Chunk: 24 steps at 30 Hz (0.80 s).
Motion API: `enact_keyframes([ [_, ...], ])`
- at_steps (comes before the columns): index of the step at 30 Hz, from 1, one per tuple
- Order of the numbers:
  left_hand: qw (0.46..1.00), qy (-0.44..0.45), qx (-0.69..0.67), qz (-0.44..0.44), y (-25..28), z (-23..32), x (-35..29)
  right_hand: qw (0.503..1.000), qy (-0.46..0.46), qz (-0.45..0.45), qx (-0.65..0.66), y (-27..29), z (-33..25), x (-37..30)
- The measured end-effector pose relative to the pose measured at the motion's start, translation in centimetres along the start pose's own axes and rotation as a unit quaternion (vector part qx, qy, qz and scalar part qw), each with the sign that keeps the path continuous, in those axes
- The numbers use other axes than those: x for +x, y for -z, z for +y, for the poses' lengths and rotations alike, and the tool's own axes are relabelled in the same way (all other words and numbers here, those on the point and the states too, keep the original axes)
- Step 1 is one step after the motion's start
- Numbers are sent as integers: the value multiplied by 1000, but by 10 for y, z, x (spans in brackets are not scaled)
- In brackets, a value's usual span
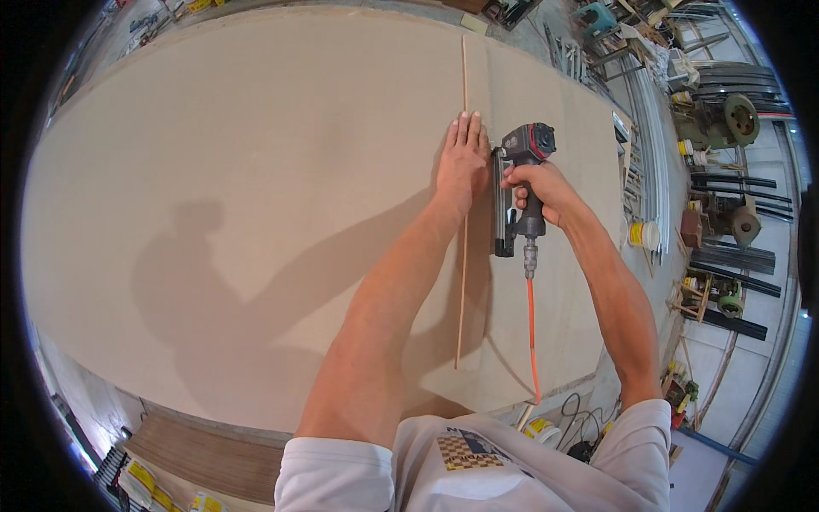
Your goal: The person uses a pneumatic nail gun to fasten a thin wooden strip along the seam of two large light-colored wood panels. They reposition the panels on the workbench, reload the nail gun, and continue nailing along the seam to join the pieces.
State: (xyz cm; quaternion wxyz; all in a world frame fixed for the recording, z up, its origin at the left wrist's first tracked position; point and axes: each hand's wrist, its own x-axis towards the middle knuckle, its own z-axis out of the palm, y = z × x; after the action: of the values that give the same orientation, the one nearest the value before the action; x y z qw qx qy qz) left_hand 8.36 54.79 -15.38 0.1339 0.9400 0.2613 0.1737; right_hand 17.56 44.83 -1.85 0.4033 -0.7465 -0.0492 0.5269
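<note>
A large pale sheet of board (324, 111) lies flat before me. Along its right part runs a thin wooden strip (461, 307), roughly away from my body. My left hand (462, 166) rests flat over the strip, fingers stretched forward. Just right of it, my right hand (546, 189) is wrapped round the handle of a black and red air nail gun (529, 142). The gun's long magazine (502, 205) stands close beside my left hand. Whether its nose touches the board cannot be made out. An orange air hose (533, 328) runs from the handle toward me.
Long metal bars (653, 162) lie on the floor beyond the board's right edge, near a white and yellow bucket (643, 235). Racks of dark profiles (735, 81) and green machines (740, 119) line the right side. Brown planks (205, 456) lie at the lower left.
</note>
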Motion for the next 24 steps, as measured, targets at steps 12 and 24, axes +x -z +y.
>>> enact_keyframes([
  [12,1000,-9,-24,11,-5,-12,21,1000,-4,2,6,-2,-3,-3],
  [24,998,3,-41,48,-10,-18,45,1000,-13,11,21,-7,-5,-5],
])
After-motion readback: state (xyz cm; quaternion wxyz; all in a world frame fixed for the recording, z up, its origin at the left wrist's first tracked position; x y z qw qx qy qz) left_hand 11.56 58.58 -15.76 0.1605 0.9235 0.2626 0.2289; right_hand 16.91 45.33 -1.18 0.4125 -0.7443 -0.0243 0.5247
